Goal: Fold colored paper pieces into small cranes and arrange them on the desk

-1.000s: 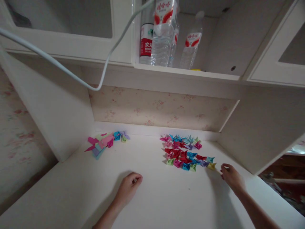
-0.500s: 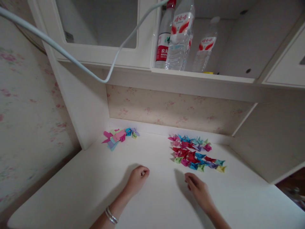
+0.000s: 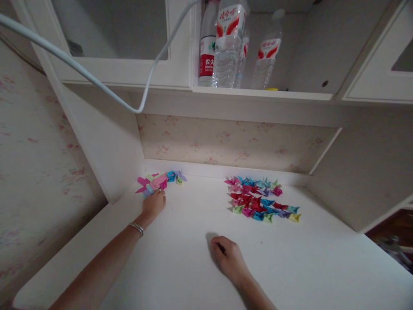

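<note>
My left hand (image 3: 154,204), with two silver bangles at the wrist, has its curled fingers at the near edge of a pile of folded paper pieces (image 3: 158,181). It covers part of the pile, and what its fingertips pinch, if anything, is hidden. The pile has pink, pale green, blue and purple pieces. Near the middle of the desk my right hand (image 3: 227,255) rests loosely closed, with nothing seen in it. Beyond it, to the right, several colourful folded paper cranes (image 3: 254,201) stand in rows, apart from the hand.
The white desk (image 3: 187,275) runs back to a flower-patterned panel (image 3: 222,142). Overhead is a white cabinet; plastic bottles (image 3: 227,51) stand on its open shelf (image 3: 258,92). A pale bent tube (image 3: 97,79) hangs across the upper left. Side panels close off both sides.
My left hand has moved forward and left to the paper pile. My right hand has shifted left, away from the crane rows. The view has tilted slightly.
</note>
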Demonstrator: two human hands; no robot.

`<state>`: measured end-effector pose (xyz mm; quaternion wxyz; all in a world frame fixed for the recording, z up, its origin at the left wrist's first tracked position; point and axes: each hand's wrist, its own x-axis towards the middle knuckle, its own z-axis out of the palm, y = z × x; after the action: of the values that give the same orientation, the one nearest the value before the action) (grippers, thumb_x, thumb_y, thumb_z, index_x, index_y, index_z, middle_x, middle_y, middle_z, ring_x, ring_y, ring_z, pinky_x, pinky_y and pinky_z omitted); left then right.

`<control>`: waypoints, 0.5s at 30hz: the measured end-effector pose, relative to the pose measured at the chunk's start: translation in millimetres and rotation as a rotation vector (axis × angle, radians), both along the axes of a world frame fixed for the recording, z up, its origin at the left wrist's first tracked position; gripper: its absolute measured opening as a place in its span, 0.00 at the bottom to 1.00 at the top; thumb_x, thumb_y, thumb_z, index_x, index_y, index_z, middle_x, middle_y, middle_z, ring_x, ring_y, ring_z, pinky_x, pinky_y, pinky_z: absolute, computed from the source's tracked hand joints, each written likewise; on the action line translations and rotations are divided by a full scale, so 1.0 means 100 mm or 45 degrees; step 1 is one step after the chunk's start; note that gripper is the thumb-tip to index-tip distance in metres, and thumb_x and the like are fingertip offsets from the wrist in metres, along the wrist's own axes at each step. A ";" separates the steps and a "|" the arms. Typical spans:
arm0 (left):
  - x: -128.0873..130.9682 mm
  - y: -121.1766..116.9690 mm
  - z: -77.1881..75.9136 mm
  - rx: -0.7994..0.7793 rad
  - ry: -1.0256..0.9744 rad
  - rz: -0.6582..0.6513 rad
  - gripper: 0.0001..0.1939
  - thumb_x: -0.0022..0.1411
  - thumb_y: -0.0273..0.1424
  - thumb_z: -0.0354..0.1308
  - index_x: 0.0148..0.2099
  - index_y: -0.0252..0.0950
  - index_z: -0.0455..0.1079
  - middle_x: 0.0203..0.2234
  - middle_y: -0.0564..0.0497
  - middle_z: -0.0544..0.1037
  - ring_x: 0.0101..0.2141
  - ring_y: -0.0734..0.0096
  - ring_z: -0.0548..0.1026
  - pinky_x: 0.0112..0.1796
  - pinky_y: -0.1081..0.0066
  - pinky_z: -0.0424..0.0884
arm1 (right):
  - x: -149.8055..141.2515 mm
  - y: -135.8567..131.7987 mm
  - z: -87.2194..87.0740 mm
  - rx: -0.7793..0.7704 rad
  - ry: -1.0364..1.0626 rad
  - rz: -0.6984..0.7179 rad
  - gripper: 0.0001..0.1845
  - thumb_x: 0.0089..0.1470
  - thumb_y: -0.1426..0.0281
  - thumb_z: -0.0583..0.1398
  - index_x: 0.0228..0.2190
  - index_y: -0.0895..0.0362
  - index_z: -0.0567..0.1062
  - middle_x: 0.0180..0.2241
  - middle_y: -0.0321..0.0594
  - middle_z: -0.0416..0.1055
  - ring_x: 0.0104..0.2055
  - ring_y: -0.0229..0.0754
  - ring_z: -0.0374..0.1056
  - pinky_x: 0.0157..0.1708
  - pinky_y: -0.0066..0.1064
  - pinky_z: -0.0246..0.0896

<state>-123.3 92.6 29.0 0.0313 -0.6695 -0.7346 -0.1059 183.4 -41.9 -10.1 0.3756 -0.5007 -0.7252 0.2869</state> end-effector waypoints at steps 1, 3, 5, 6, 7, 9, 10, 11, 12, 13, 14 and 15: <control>-0.03 0.08 0.01 0.003 0.018 0.022 0.17 0.64 0.31 0.42 0.47 0.34 0.70 0.44 0.39 0.71 0.40 0.57 0.73 0.37 0.62 0.67 | 0.01 -0.01 0.00 0.003 0.013 -0.009 0.13 0.55 0.68 0.52 0.31 0.55 0.77 0.32 0.41 0.75 0.35 0.43 0.69 0.36 0.30 0.61; -0.07 0.20 0.01 0.002 0.047 0.050 0.19 0.64 0.30 0.41 0.50 0.34 0.68 0.45 0.37 0.70 0.39 0.54 0.72 0.36 0.60 0.67 | 0.02 -0.01 0.00 0.008 0.032 -0.018 0.12 0.55 0.69 0.52 0.31 0.54 0.77 0.32 0.40 0.75 0.34 0.43 0.69 0.36 0.30 0.60; -0.07 0.28 -0.02 -0.001 0.069 0.056 0.20 0.64 0.30 0.41 0.52 0.34 0.68 0.44 0.36 0.70 0.38 0.52 0.73 0.36 0.57 0.67 | 0.02 -0.02 0.00 0.011 0.039 -0.019 0.12 0.55 0.70 0.53 0.31 0.54 0.77 0.31 0.40 0.75 0.34 0.43 0.69 0.36 0.30 0.60; -0.06 0.31 -0.03 -0.001 0.078 0.053 0.20 0.64 0.30 0.41 0.52 0.34 0.67 0.44 0.35 0.70 0.38 0.52 0.73 0.36 0.56 0.67 | 0.01 -0.02 0.00 0.012 0.040 -0.019 0.12 0.55 0.70 0.53 0.31 0.54 0.77 0.31 0.40 0.75 0.34 0.43 0.69 0.35 0.30 0.60; -0.06 0.33 -0.05 0.000 0.087 0.050 0.20 0.64 0.29 0.40 0.52 0.33 0.67 0.44 0.35 0.70 0.38 0.51 0.73 0.35 0.55 0.67 | 0.01 -0.02 0.00 0.013 0.041 -0.020 0.12 0.55 0.71 0.53 0.31 0.53 0.76 0.31 0.39 0.75 0.34 0.43 0.69 0.35 0.29 0.60; -0.04 0.37 -0.09 0.008 0.102 0.046 0.20 0.64 0.28 0.39 0.52 0.31 0.67 0.45 0.33 0.70 0.38 0.50 0.73 0.35 0.54 0.67 | 0.01 -0.01 0.00 0.011 0.042 -0.030 0.11 0.54 0.71 0.53 0.31 0.53 0.76 0.31 0.38 0.75 0.33 0.42 0.69 0.34 0.29 0.59; -0.04 0.39 -0.11 0.014 0.108 0.048 0.21 0.64 0.27 0.39 0.52 0.30 0.67 0.45 0.32 0.69 0.38 0.49 0.73 0.35 0.53 0.67 | 0.01 -0.01 0.00 0.007 0.045 -0.036 0.11 0.54 0.72 0.53 0.31 0.53 0.77 0.31 0.38 0.75 0.33 0.42 0.69 0.34 0.28 0.59; -0.04 0.41 -0.12 0.019 0.112 0.050 0.21 0.64 0.26 0.38 0.52 0.29 0.67 0.45 0.32 0.69 0.38 0.49 0.73 0.35 0.53 0.67 | 0.02 -0.01 0.00 0.002 0.049 -0.041 0.11 0.54 0.72 0.54 0.30 0.53 0.77 0.30 0.38 0.75 0.33 0.41 0.69 0.34 0.28 0.59; -0.03 0.43 -0.13 0.024 0.115 0.054 0.21 0.64 0.25 0.37 0.51 0.29 0.68 0.45 0.32 0.69 0.38 0.49 0.73 0.35 0.53 0.67 | 0.02 0.00 -0.01 -0.003 0.054 -0.043 0.11 0.54 0.72 0.54 0.30 0.53 0.77 0.30 0.37 0.74 0.33 0.41 0.69 0.34 0.28 0.59; -0.03 0.46 -0.13 0.027 0.117 0.057 0.21 0.64 0.24 0.37 0.50 0.28 0.68 0.44 0.32 0.70 0.37 0.49 0.73 0.35 0.53 0.67 | 0.03 0.00 -0.01 -0.006 0.061 -0.045 0.11 0.54 0.72 0.54 0.30 0.53 0.77 0.30 0.37 0.74 0.32 0.41 0.69 0.34 0.28 0.59; -0.03 0.48 -0.13 0.030 0.119 0.062 0.21 0.63 0.24 0.37 0.50 0.28 0.68 0.44 0.32 0.70 0.37 0.49 0.73 0.35 0.53 0.67 | 0.03 0.01 -0.01 -0.008 0.068 -0.046 0.11 0.54 0.72 0.54 0.29 0.53 0.77 0.29 0.37 0.74 0.32 0.41 0.69 0.34 0.28 0.59; -0.04 0.50 -0.12 0.034 0.120 0.068 0.21 0.63 0.23 0.37 0.49 0.27 0.69 0.43 0.33 0.70 0.38 0.49 0.73 0.35 0.53 0.68 | 0.04 0.02 -0.02 -0.008 0.077 -0.048 0.11 0.54 0.72 0.54 0.29 0.54 0.77 0.29 0.37 0.74 0.32 0.40 0.68 0.34 0.28 0.59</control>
<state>-126.9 142.7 16.6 0.0776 -0.6534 -0.7484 -0.0830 187.0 -40.2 -11.7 0.4010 -0.5066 -0.7031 0.2971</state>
